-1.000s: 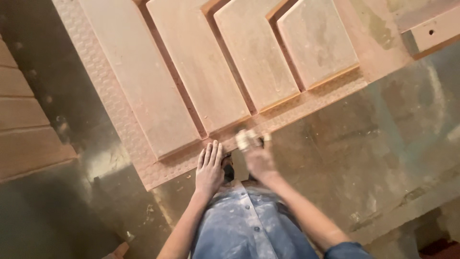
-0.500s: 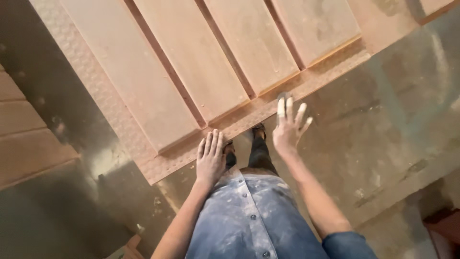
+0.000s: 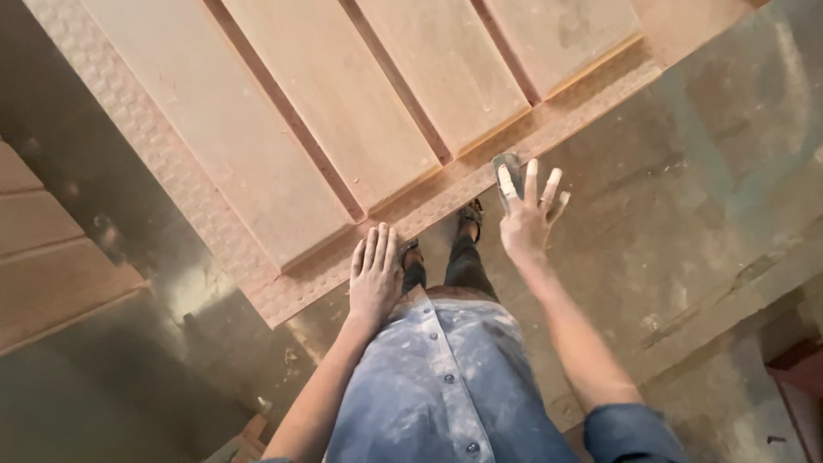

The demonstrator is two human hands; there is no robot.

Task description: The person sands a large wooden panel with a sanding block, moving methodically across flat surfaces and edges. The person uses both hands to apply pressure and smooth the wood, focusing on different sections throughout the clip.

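Observation:
A big reddish-brown wooden panel [image 3: 283, 154] with long raised boards and a textured border lies in front of me. My left hand [image 3: 375, 274] rests flat on the border's near edge, fingers together and holding nothing. To its right, my right hand [image 3: 525, 219] reaches over the border with its fingers spread. A small grey sanding piece [image 3: 506, 165] sits under its index finger and thumb, against the border.
My sandalled feet [image 3: 469, 214] stand at the panel's near edge on a dusty concrete floor [image 3: 703, 189]. More wooden boards [image 3: 43, 249] lie at the left. A dark red object [image 3: 801, 386] shows at the lower right.
My right hand has moved from beside the left hand out to the right and forward, and its fingers have spread. The view has shifted closer to the panel. The left hand has stayed put.

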